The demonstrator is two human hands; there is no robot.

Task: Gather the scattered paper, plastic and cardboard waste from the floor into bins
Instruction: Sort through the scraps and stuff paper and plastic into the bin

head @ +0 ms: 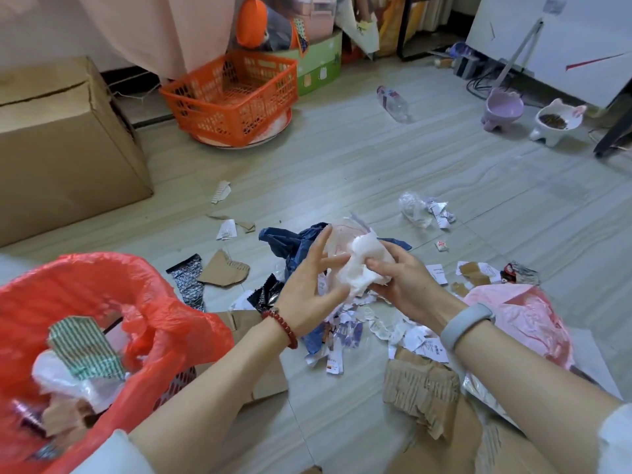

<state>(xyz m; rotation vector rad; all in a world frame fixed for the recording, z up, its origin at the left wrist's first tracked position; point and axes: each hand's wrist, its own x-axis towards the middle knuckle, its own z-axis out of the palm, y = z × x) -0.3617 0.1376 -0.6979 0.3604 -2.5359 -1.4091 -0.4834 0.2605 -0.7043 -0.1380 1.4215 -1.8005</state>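
1. Roughly midway, head view: the red-lined bin (102, 302) at 8 o'clock already holds paper and plastic.
2. Right hand (400, 275) grips a white crumpled wad (359, 265) at centre; left hand (307, 285), fingers straight, presses its side.
3. Left to gather: torn paper scraps (376, 326), cardboard piece (420, 388) at 5 o'clock, plastic bottle (393, 102) at 1 o'clock.

The wad (359, 265) held in both hands looks like soft, crumpled white plastic film; the red bin liner (102, 289) is thin glossy plastic, the torn cardboard (422, 388) matt brown and ridged, the foil wrapper (188, 278) shiny and creased, the basket (232, 97) rigid orange plastic lattice
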